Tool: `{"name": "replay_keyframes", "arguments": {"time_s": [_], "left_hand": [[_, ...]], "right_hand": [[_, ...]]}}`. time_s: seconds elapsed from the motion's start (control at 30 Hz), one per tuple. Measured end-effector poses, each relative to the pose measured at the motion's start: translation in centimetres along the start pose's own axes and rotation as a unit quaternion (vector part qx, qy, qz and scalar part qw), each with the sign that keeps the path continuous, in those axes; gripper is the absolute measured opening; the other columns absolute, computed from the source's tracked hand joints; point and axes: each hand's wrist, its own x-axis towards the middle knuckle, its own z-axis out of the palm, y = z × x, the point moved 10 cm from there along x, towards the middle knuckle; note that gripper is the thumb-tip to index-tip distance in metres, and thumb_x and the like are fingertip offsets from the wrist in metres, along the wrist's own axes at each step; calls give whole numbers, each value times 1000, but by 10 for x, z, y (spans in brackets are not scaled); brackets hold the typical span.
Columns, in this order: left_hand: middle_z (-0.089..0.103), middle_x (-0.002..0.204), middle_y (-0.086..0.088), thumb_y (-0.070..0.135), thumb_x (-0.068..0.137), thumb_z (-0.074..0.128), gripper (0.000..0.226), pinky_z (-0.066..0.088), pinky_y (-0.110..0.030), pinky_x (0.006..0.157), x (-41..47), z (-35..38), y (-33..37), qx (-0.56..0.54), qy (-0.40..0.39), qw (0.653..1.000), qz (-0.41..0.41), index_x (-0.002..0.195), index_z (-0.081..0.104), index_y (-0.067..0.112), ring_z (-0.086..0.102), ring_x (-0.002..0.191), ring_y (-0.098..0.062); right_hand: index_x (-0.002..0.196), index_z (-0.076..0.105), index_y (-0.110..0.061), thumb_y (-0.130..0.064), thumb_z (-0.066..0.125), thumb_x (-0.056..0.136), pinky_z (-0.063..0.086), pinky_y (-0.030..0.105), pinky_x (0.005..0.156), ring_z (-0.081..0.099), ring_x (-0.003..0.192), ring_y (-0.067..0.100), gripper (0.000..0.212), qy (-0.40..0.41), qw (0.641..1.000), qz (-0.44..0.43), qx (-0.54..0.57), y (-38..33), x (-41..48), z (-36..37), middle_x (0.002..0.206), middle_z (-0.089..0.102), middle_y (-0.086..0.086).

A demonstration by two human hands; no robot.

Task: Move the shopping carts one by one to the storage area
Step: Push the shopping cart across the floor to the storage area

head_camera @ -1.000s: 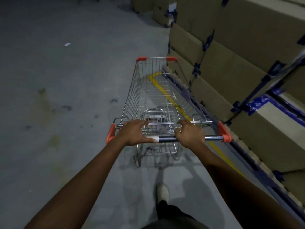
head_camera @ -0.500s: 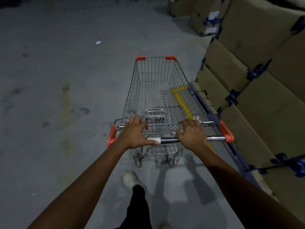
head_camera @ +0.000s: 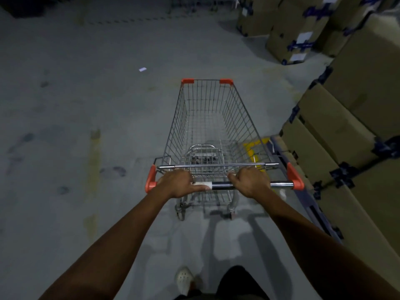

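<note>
On the cart handle, left hand and right hand grip, fingertips hidden.

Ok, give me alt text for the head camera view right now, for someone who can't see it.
Both hands, left and right, grip the handle of an empty wire shopping cart on a grey concrete floor. Stacked cardboard boxes line the right side, close beside the cart.

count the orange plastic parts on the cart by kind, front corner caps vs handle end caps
front corner caps: 2, one at the left corner and one at the right corner of the shopping cart
handle end caps: 2, one beside the left hand and one past the right hand
total: 4 orange parts
</note>
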Motion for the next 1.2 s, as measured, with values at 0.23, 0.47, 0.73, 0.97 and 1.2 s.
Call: {"name": "replay_keyframes", "arguments": {"time_s": [0.23, 0.47, 0.73, 0.97, 1.2], "left_hand": [[69, 79, -3, 101, 65, 31, 96, 53, -37, 77, 112, -44, -70, -49, -49, 996, -57, 76, 69, 14, 64, 73, -18], [70, 116, 0, 98, 69, 36, 92, 51, -38, 92, 223, -113, -125, -109, -42, 989, -86, 117, 70, 26, 64, 97, -16], [56, 60, -2, 90, 78, 33, 81, 40, -31, 58, 314, -190, -193, -45, 39, 988, -141, 57, 54, 14, 51, 55, -14], [64, 75, -1, 90, 77, 36, 77, 46, -32, 69, 399, -251, -279, -75, 30, 985, -151, 72, 64, 20, 59, 73, -18], [69, 104, -4, 83, 81, 43, 78, 46, -33, 82, 484, -330, -382, -115, 27, 982, -149, 111, 70, 17, 63, 98, -24]], "right_hand": [[107, 70, -13, -63, 27, 98, 47, 38, 88, 62, 112, 32, 68, 17, 999, -27, -27, -12, 147, -43, 117, 68, 15], [111, 69, -12, -61, 30, 98, 46, 38, 88, 62, 112, 33, 64, 16, 997, -68, -24, -22, 307, -93, 120, 67, 17], [116, 66, -11, -60, 31, 97, 46, 39, 93, 60, 116, 32, 63, 0, 993, -116, -33, -47, 457, -141, 124, 65, 16], [114, 69, -17, -61, 30, 97, 46, 38, 94, 59, 117, 31, 61, -7, 988, -152, -40, -98, 594, -175, 125, 65, 13], [70, 61, -21, -71, 34, 94, 45, 34, 77, 65, 92, 25, 61, 10, 980, -197, 8, -166, 725, -228, 87, 68, 3]]}}
